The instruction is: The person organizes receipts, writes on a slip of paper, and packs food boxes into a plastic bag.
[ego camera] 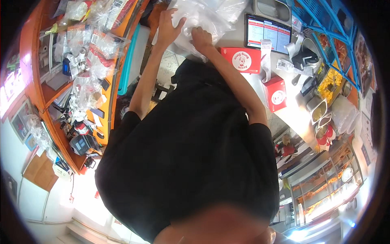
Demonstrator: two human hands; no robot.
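A translucent plastic bag (202,18) lies crumpled at the front of the metal counter, its lower part hanging over the near edge. My right hand (201,39) has curled fingers closed on the bag's plastic; the fingertips are partly hidden. To the left of it, my left hand (168,28) is raised with thumb and fingers spread, beside the bag and holding nothing. Just right of my right forearm, a red printed carton (225,58) rests on the counter. A second, smaller red carton (275,94) stands farther right, near the counter's edge.
A tablet (268,33) with a lit screen lies beyond the cartons, next to a metal container (272,11). Curled paper receipts (266,58) trail nearby. A blue plastic crate (332,33) stands at right. Orange shelving (122,61) on the left holds bagged packets (80,36).
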